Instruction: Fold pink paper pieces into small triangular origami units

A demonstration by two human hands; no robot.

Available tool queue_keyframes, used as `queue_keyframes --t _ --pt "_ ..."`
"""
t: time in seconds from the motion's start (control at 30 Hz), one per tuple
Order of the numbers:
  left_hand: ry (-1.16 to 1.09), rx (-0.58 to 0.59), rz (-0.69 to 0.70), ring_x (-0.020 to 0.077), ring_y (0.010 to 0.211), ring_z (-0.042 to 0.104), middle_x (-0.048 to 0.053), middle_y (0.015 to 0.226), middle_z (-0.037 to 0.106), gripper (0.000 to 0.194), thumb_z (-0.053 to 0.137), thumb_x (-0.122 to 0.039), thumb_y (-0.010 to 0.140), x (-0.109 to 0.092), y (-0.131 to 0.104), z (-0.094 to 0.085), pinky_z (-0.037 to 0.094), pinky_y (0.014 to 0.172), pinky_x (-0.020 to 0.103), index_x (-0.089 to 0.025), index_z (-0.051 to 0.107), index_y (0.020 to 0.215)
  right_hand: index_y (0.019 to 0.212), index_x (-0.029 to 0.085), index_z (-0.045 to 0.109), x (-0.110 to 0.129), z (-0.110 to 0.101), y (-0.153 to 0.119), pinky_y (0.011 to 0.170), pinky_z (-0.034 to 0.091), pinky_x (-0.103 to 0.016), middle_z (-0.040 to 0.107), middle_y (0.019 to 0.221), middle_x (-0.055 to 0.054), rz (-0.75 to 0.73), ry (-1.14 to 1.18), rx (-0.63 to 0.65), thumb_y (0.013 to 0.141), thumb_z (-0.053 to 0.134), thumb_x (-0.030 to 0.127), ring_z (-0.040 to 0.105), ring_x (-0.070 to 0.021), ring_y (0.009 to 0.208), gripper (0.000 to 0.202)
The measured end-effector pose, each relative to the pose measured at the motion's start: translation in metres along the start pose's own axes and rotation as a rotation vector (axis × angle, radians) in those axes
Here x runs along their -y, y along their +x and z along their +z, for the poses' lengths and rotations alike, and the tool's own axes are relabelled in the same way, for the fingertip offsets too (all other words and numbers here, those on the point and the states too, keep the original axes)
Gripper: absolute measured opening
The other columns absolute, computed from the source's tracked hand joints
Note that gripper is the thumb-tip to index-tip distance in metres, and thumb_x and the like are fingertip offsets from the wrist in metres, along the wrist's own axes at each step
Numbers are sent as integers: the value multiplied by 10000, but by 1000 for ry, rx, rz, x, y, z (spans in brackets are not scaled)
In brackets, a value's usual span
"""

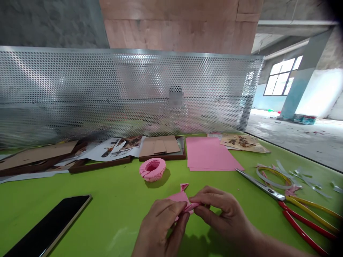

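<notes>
My left hand (pixel 165 223) and my right hand (pixel 221 210) meet over the near middle of the green table. Between their fingertips is a small folded strip of pink paper (pixel 191 206), pinched from both sides. Just behind my left fingers shows a flat piece of pink paper (pixel 179 197), partly hidden by the hand. Beyond it lies a small folded pink paper triangle (pixel 184 186). Farther back sits a ring of folded pink paper (pixel 152 169), hollow in the middle. A stack of pink paper sheets (pixel 210 154) rests behind my right hand.
Scissors (pixel 270 191) with red and yellow handles lie at the right, beside a roll of tape (pixel 274 177) and clear scraps. At the left is a phone (pixel 50 225). Brown frames (pixel 102 164) and papers line the back, before a perforated metal panel (pixel 128 92).
</notes>
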State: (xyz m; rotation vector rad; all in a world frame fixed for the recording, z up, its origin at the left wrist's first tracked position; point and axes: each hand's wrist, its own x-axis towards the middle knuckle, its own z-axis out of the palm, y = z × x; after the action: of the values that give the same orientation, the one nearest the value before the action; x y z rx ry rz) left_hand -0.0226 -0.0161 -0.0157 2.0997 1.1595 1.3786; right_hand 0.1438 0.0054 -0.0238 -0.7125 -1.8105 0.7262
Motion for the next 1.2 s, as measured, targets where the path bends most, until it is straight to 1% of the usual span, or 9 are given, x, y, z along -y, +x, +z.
queue_keyframes --t 0.23,0.37,0.47,0.63,0.77,0.9,1.0,1.1,1.2 --pt "-20 25 -6 195 706 611 59 769 711 173 606 -150 751 0 1 -1 452 653 243 -202 721 869 846 196 709 0 1 -1 604 482 -222 669 746 -41 26 12 0 798 593 165 612 -141 673 130" --pt "-123 74 -146 177 637 598 23 683 696 152 594 -172 759 -6 5 -2 448 609 239 -222 730 807 847 181 698 1 0 1 596 479 -230 667 737 -47 1 -3 -1 797 588 171 609 -145 665 121" --pt "-244 89 -245 185 650 596 13 698 703 156 594 -191 755 -7 8 -3 453 606 250 -250 736 776 850 177 690 1 -1 2 585 477 -232 668 733 -48 -12 -10 6 801 582 180 605 -144 656 118" --pt "-350 127 -348 179 614 566 2 631 667 115 636 -212 717 0 9 -3 450 585 255 -251 744 730 787 177 686 1 -2 1 547 461 -212 668 656 -28 -55 -55 -31 792 600 206 589 -129 592 90" --pt "-412 136 -385 177 635 568 -8 633 660 116 655 -199 700 5 10 -2 457 611 257 -267 745 730 771 177 679 4 -1 0 515 444 -205 647 607 -18 -99 -127 -38 796 587 190 576 -123 552 96" --pt "-382 123 -345 161 613 567 -16 626 671 137 654 -172 702 5 10 -1 450 583 228 -272 744 728 754 155 675 5 -1 0 509 437 -204 631 590 -23 -132 -157 -41 791 573 152 568 -121 541 108" --pt "-333 109 -288 164 616 582 -8 656 685 155 623 -176 732 6 9 -2 455 568 225 -276 739 755 845 167 675 0 -1 1 558 467 -213 661 681 -32 -116 -108 -42 777 575 125 593 -128 604 128" --pt "-233 96 -169 161 613 591 -5 675 682 207 613 -138 738 7 9 -6 467 557 219 -292 730 811 1020 180 618 -4 -1 0 614 486 -235 681 803 -40 -108 -85 -89 713 579 52 600 -138 669 334" --pt "-140 99 8 162 670 619 -6 738 698 342 627 -59 708 8 10 -11 493 607 210 -330 704 902 987 185 611 -3 -1 0 625 479 -228 673 811 -26 -94 -103 -115 651 565 -1 581 -133 674 387"
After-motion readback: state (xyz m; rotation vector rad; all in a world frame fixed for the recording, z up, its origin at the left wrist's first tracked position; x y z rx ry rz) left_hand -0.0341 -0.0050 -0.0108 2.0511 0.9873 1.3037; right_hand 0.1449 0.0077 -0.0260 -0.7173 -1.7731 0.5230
